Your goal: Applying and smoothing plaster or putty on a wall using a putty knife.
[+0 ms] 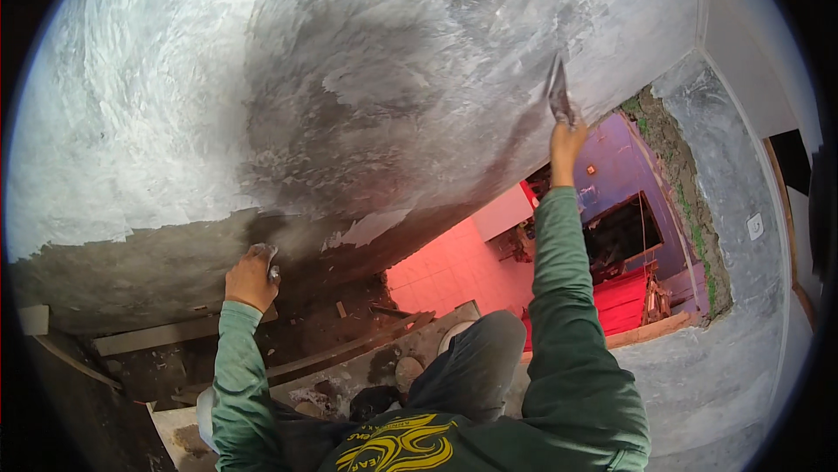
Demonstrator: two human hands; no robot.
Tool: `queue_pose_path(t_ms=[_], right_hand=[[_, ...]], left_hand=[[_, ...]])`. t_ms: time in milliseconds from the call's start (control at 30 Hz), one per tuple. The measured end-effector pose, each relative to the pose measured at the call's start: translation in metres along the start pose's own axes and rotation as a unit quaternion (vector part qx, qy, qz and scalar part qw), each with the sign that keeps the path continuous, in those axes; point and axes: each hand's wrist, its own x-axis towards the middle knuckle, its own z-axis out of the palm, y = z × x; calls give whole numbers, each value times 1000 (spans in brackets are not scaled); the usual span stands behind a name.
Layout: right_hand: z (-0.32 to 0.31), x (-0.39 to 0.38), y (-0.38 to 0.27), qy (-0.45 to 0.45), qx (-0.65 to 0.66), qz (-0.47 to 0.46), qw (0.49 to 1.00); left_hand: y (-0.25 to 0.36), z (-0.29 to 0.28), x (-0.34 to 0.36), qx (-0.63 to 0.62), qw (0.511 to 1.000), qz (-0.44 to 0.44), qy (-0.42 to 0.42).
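Observation:
My right hand point(566, 144) grips a plastering trowel point(559, 88), its flat metal blade held up against or very near the grey, patchily coated wall point(393, 53). My left hand point(251, 280) is lower on the left, near the darker bare band of that wall, closed on a small grey tool point(272, 267), perhaps a scraper, mostly hidden by my fingers. A lighter skim coat covers much of the upper and left wall, ending in a ragged lower edge.
An opening point(463, 262) at the right shows a pink-lit room with a purple wall and red cloth. A rough plaster edge point(703, 236) borders it, beside a grey wall with a switch plate point(755, 226). Wooden planks point(166, 332) and debris lie below; my legs are on a dusty platform.

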Motion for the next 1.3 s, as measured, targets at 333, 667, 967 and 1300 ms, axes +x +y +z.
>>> queue_pose_path(t_ms=[333, 667, 967, 1300], right_hand=[[95, -154, 2, -32, -59, 117, 991], [56, -64, 97, -18, 391, 457, 799], [-27, 176, -30, 21, 243, 244, 938], [-36, 138, -57, 20, -111, -66, 991]], left_hand=[[1, 11, 6, 22, 999, 2, -34], [22, 35, 28, 2, 998, 28, -50], [17, 40, 34, 5, 998, 34, -55], [1, 43, 24, 4, 998, 31, -59]])
